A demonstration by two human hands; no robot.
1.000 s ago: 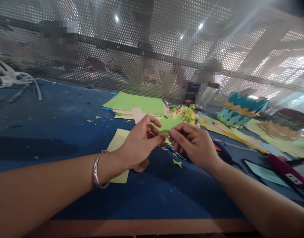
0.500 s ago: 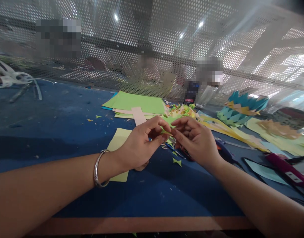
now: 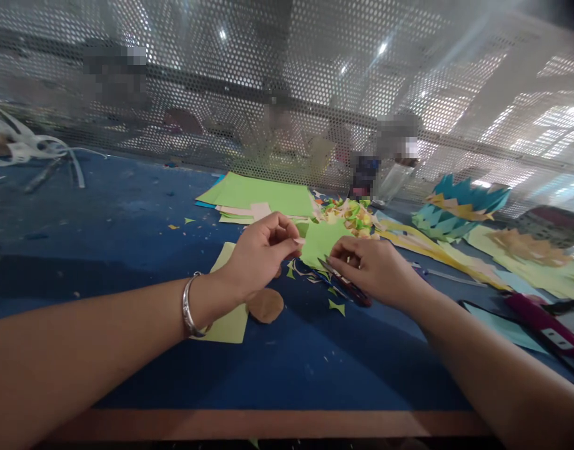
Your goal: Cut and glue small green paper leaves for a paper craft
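My left hand (image 3: 261, 256), with a silver bangle at the wrist, is closed in a pinch. A small pale pink paper tip shows at its fingertips; a pale pink strip (image 3: 260, 211) shows behind the hand. My right hand (image 3: 368, 265) has curled fingers closed at the blades of dark-red-handled scissors (image 3: 359, 295), which point up and left. Between the hands lies a light green paper piece (image 3: 324, 240). Below my left hand are a round brown disc (image 3: 267, 305) and a pale yellow sheet (image 3: 233, 324), partly covered by the hand.
Behind are a stack of green sheets (image 3: 265, 192) and a heap of small folded paper bits (image 3: 352, 214). Zigzag-edged paper pieces (image 3: 460, 206), yellow strips (image 3: 408, 236) and a magenta tool (image 3: 539, 319) are at right. Green scraps (image 3: 336, 307) lie nearby. A perforated metal screen (image 3: 249, 137) stands behind.
My hands have moved apart; the small green piece between their fingertips is no longer there. My right hand has come down to the scissors. The brown disc is now uncovered.
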